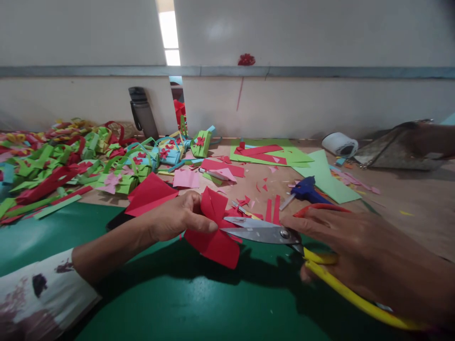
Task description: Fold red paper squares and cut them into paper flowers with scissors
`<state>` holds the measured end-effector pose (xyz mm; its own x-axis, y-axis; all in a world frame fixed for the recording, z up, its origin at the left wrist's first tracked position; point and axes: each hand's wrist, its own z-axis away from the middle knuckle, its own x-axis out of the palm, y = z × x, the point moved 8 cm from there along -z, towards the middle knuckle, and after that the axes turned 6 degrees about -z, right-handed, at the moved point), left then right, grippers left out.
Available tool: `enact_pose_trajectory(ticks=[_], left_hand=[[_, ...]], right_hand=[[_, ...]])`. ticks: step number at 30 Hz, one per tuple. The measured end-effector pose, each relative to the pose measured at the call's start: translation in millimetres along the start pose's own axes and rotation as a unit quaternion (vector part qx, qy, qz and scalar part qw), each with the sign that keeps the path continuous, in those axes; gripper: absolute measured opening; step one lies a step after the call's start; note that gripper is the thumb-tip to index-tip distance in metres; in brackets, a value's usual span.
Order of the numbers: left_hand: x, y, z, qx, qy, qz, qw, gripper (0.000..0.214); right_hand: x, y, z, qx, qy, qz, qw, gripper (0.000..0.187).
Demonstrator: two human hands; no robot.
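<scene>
In the head view, a glossy green surface [199, 308] lies nearest the person, with room for moving over it below both hands. Beyond its far edge, the brown bench [419, 189] runs back to a pale panel [302, 104]; a heap of coloured paper pieces [67, 161] crowds the left, light green sheets [330, 180] lie toward the right.

The red paper piece [215, 248] is pinched in the grip of the left hand [185, 215], thumb on top. The right hand [348, 241] has its grip wrapped around the handles of the scissors [263, 234], slightly parted blades reaching the red paper beside that thumb.
</scene>
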<state>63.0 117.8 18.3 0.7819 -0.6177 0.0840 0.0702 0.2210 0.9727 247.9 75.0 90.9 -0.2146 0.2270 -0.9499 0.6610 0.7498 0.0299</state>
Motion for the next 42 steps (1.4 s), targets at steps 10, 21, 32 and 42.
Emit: enact_pose_trajectory(ticks=[10, 21, 32, 42], left_hand=[[5.8, -2.0, -0.7, 0.013, -0.032, 0.068, 0.997, 0.015], [2.5, -3.8, -1.0, 0.01, -0.018, 0.051, 0.998, 0.013], [3.3, -1.5, -1.2, 0.018, -0.027, 0.026, 0.999, 0.013], [5.5, 0.1, -0.4, 0.015, -0.027, 0.029, 0.999, 0.013]], right_hand=[[-4.5, -7.6, 1.0, -0.037, 0.025, -0.023, 0.999, 0.046], [-0.9, -5.0, 1.1, -0.014, 0.008, -0.088, 0.996, 0.035], [4.9, 0.5, 1.4, 0.01, -0.017, -0.15, 0.989, 0.035], [7.9, -0.3, 5.0, 0.005, -0.04, -0.146, 0.988, 0.024]])
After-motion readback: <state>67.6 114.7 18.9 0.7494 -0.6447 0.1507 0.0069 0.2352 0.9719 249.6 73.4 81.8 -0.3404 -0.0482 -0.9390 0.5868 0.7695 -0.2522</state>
